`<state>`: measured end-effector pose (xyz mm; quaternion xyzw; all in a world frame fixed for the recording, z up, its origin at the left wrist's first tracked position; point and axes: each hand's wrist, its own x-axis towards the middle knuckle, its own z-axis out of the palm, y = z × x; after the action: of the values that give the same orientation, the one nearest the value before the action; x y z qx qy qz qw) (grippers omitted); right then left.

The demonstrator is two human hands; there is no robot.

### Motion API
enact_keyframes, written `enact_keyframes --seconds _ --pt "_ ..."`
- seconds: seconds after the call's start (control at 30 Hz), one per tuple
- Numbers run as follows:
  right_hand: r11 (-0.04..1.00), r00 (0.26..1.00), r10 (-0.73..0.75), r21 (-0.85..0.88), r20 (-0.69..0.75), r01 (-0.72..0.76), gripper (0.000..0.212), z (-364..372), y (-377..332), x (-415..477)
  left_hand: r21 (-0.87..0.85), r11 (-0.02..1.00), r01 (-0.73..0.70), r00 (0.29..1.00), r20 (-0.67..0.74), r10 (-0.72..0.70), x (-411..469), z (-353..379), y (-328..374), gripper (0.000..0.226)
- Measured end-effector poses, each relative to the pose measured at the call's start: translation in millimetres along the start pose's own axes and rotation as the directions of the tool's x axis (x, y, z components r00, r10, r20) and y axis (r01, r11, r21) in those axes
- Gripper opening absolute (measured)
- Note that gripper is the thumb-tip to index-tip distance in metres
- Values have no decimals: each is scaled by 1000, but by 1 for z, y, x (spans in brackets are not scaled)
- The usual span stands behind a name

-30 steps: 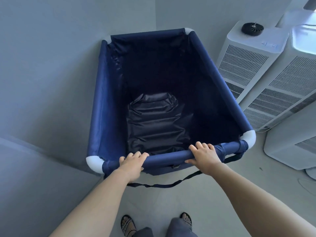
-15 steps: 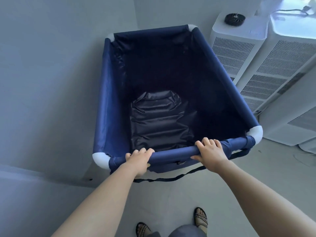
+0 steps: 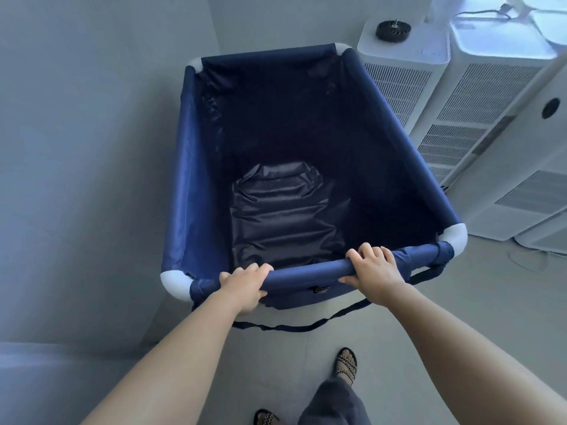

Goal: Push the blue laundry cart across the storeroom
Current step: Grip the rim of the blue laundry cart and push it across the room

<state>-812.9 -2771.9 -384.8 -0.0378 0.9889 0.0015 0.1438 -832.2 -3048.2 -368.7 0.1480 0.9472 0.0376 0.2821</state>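
Observation:
The blue laundry cart (image 3: 184, 179) fills the middle of the head view, a deep fabric bin with white corner joints and a dark wrinkled liner on its bottom. My left hand (image 3: 245, 285) grips the near rim bar toward its left end. My right hand (image 3: 372, 271) grips the same bar toward its right end. A black strap (image 3: 294, 328) hangs loose below the bar. The cart's wheels are hidden under the fabric.
A grey wall (image 3: 92, 148) runs close along the cart's left side and meets another wall behind it. Several white slatted appliance units (image 3: 478, 96) stand tight against the cart's right side; a black round part (image 3: 392, 30) sits on one. Pale floor (image 3: 460, 302) lies near my sandalled feet (image 3: 346, 365).
The cart has rolled forward along the left wall, the white units sliding back on the right. My feet have stepped, the right one now leading. Both hands keep their hold.

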Motion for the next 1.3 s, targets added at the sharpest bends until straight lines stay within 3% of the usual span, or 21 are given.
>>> enact_keyframes --seconds 0.63,0.93,1.13,1.3 --pt "996 996 -88 4 34 88 55 -30 19 108 -58 994 93 993 -62 -97 77 -45 -17 38" --pt "984 984 -176 -30 8 176 39 -40 27 147 -57 983 173 978 -107 -179 102 -63 -20 37" --pt "979 980 -198 -37 6 198 37 -42 28 145 -66 988 141 985 -90 -147 101 -68 -23 32" --pt "981 982 -184 -59 35 185 37 -46 22 139 -11 999 30 996 -86 -31 96 -66 -32 38"
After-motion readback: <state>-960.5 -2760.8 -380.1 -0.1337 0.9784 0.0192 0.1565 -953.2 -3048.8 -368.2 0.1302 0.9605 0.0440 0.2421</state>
